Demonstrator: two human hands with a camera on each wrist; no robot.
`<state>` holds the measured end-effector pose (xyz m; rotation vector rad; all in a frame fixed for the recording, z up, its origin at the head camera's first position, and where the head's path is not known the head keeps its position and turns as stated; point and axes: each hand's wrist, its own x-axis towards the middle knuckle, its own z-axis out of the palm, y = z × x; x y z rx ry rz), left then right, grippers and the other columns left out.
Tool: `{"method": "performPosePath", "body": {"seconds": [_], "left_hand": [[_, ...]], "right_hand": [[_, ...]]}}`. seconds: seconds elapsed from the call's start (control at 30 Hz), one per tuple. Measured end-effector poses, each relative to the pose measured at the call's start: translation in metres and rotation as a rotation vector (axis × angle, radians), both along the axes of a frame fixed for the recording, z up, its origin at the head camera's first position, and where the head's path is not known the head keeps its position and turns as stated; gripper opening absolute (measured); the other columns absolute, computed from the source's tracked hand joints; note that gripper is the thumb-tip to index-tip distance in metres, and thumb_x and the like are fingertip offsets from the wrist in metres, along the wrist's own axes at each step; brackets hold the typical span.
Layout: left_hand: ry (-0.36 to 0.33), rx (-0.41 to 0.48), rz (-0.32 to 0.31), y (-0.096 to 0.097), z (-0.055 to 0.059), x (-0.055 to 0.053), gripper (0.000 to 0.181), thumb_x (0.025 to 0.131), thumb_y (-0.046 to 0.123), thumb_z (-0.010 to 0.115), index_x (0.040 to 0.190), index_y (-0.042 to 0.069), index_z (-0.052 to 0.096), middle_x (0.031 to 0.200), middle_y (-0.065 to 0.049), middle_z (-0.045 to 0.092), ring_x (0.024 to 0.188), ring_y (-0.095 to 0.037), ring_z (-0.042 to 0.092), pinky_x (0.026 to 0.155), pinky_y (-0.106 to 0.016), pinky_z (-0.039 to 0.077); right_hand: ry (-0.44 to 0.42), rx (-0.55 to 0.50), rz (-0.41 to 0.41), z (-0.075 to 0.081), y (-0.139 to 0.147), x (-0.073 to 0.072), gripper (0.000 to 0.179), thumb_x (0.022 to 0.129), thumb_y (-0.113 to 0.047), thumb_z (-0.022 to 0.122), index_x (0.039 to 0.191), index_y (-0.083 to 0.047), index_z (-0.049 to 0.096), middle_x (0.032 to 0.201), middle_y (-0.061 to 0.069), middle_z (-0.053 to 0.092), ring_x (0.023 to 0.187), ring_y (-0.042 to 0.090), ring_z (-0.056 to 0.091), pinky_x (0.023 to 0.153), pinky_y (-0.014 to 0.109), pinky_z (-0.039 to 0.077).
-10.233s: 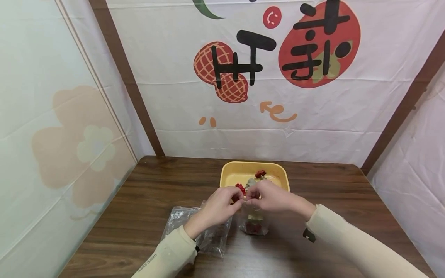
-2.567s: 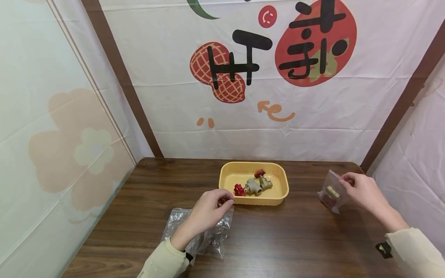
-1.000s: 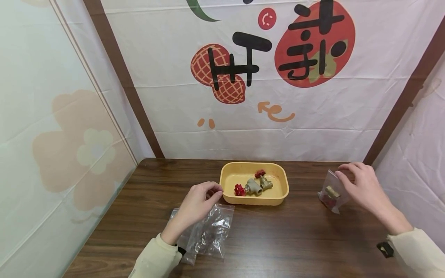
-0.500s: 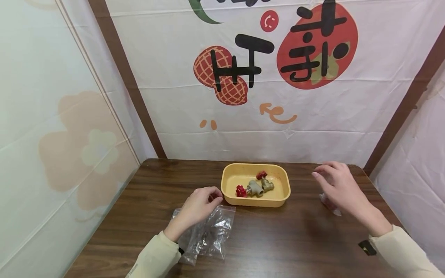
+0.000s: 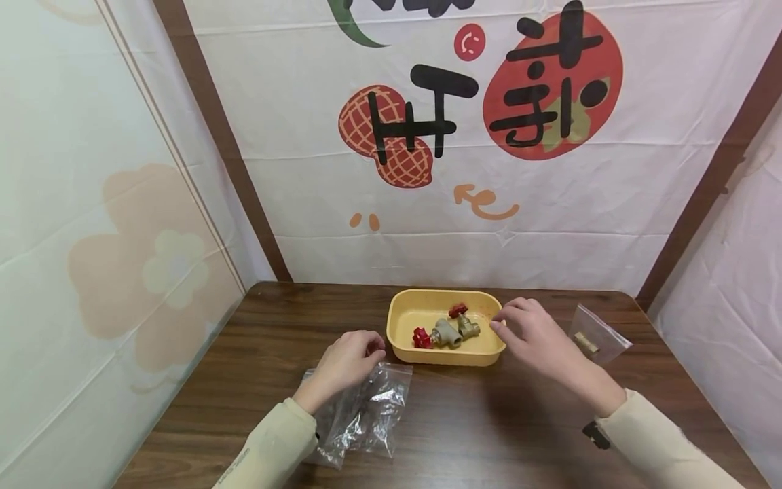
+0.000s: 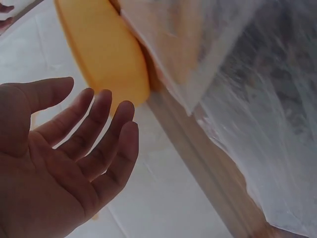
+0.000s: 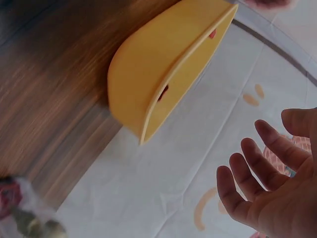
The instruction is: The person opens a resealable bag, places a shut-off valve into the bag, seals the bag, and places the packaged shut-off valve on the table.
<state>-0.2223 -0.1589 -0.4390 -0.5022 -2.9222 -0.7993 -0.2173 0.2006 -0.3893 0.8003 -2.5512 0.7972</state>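
Two valves (image 5: 448, 334) remained unbagged in yellow tray (image 5: 442, 355); right hand (image 5: 537, 339), relaxed, empty, had come from bagged valve (image 5: 585, 341), right; left hand (image 5: 341, 367) likewise.

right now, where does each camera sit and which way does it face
Head: on the head, looking forward and down at the table; left grip, right grip and both sleeves show.
Left wrist: on that wrist, facing yellow tray and clear plastic; left grip shows, other fingers top left.
Right wrist: on that wrist, facing the tray's side; right grip shows.
Both wrist views share the tray.
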Motion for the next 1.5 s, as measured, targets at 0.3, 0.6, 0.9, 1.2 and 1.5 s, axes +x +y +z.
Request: {"method": "performPosePath", "body": {"seconds": [0.3,0.6,0.9,1.2,1.5], "left_hand": [[-0.014,-0.069,0.02,-0.006,-0.005,-0.011,0.009,0.095,0.012,0.077,0.102,0.009,0.077,0.088,0.002,0.069,0.076,-0.013,0.061,0.068,-0.04,0.054],[-0.023,-0.109,-0.028,-0.013,-0.024,-0.018,0.015,0.09,0.009,0.079,0.105,0.008,0.077,0.095,-0.006,0.067,0.087,-0.021,0.064,0.078,-0.045,0.055],[-0.028,-0.142,-0.085,-0.016,-0.031,-0.022,0.015,0.088,0.008,0.081,0.102,0.007,0.076,0.092,-0.006,0.065,0.086,-0.022,0.062,0.077,-0.047,0.054],[-0.012,-0.17,-0.138,-0.017,-0.032,-0.024,0.011,0.086,0.005,0.083,0.089,0.008,0.072,0.082,-0.007,0.064,0.077,-0.021,0.058,0.071,-0.044,0.051],[0.019,-0.171,-0.144,-0.017,-0.036,-0.025,0.02,0.08,0.006,0.087,0.08,0.011,0.068,0.078,-0.004,0.062,0.072,-0.017,0.054,0.066,-0.039,0.049]], "right_hand": [[-0.059,0.005,0.057,-0.016,-0.032,-0.001,0.007,0.101,-0.015,0.072,0.102,-0.01,0.077,0.103,-0.001,0.066,0.101,0.023,0.062,0.085,0.047,0.053],[-0.013,0.023,0.132,-0.03,-0.059,-0.001,0.006,0.099,-0.015,0.075,0.099,-0.009,0.078,0.097,-0.003,0.067,0.099,0.022,0.062,0.089,0.045,0.052],[-0.049,0.044,0.145,-0.037,-0.075,0.0,0.006,0.1,-0.017,0.073,0.099,-0.013,0.077,0.1,-0.003,0.07,0.1,0.02,0.065,0.089,0.045,0.053],[-0.131,0.052,0.134,-0.04,-0.083,0.003,0.009,0.101,-0.019,0.072,0.102,-0.013,0.078,0.102,-0.004,0.069,0.098,0.017,0.06,0.086,0.041,0.053],[-0.141,0.046,0.148,-0.047,-0.088,0.002,0.009,0.101,-0.019,0.072,0.103,-0.013,0.078,0.103,-0.004,0.072,0.1,0.018,0.063,0.09,0.043,0.054]]}}
